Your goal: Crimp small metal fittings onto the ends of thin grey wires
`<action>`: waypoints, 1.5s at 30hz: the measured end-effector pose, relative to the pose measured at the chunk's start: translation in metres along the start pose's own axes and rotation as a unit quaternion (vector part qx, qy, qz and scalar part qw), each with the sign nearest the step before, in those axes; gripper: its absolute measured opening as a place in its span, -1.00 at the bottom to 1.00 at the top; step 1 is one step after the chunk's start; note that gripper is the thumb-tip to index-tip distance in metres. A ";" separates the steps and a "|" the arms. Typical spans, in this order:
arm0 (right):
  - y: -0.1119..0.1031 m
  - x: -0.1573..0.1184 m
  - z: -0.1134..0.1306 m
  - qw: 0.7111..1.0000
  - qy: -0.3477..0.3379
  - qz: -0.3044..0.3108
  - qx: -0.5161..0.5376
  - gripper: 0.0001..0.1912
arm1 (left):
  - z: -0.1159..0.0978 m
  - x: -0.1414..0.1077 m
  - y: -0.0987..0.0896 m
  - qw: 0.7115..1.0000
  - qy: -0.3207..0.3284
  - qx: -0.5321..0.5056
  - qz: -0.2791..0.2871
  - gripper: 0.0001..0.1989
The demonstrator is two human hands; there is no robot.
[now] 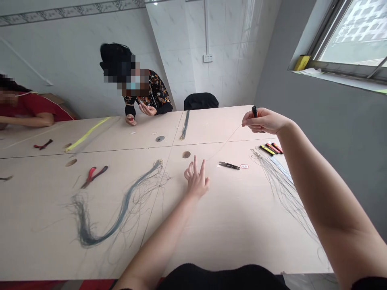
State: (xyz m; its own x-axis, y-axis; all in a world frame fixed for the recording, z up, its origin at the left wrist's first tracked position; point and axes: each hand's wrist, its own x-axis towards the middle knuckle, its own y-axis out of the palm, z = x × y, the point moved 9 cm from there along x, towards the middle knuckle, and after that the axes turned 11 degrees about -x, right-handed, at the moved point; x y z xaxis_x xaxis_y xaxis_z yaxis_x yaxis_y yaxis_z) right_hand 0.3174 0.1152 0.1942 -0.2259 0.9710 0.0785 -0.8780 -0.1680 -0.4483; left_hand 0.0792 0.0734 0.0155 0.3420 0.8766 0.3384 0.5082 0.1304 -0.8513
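Thin line (pixel 225 141) is the thing to look at here, running in a fairly straight diagonal from the right-hand grip (pixel 262 121) down over the bench (pixel 211 245), and its lower end fades out just beside the left-hand grip (pixel 196 179). Right-hand grip is closed up and raised over the far right of the bench, pinching the line along with a small black cylinder (pixel 255 112), can't tell what that is. Left-hand grip is wide open with the fingers spread, holding nothing, and I can't tell if it's touching the bench. Just past those fingers sit black thread snips (pixel 229 165) and a tiny red-and-white label (pixel 244 166). Off to the right there's a fan of grey lines (pixel 284 189) with a few red-and-yellow tubes (pixel 270 148) just beside it. To the left, a big looping bundle of grey lines (pixel 105 217) lies near red-handled pliers (pixel 93 176). Across the bench, a co-worker in a patterned top (pixel 157 94) has both hands near the edge, beside a black chair (pixel 201 101)
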 end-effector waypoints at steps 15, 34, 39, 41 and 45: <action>-0.032 0.011 -0.039 0.992 -0.005 0.058 -0.109 -0.68 | 0.008 0.001 0.002 0.999 -0.040 0.011 -0.009 -0.27; -0.053 -0.056 -0.144 0.969 0.076 -0.061 0.227 -0.51 | 0.012 0.001 0.002 0.993 -0.094 0.073 -0.004 -0.27; -0.055 -0.060 -0.145 0.964 0.043 -0.110 0.240 -0.51 | 0.011 0.000 0.001 0.992 -0.099 0.082 0.002 -0.27; -0.051 -0.061 -0.145 0.963 0.044 -0.113 0.239 -0.52 | 0.011 0.000 0.000 0.991 -0.101 0.083 0.005 -0.27; -0.044 -0.068 -0.146 0.952 0.060 -0.116 0.279 -0.53 | 0.012 0.000 0.000 0.991 -0.108 0.081 0.005 -0.29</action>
State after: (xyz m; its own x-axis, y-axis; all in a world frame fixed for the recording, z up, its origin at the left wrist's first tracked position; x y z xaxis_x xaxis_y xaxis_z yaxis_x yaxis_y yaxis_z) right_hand 0.4327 0.0818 0.0782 0.0213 0.9998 0.0006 -0.9934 0.0211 0.1130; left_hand 0.0697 0.0791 0.0103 0.1601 0.9549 0.2502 0.3667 0.1778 -0.9132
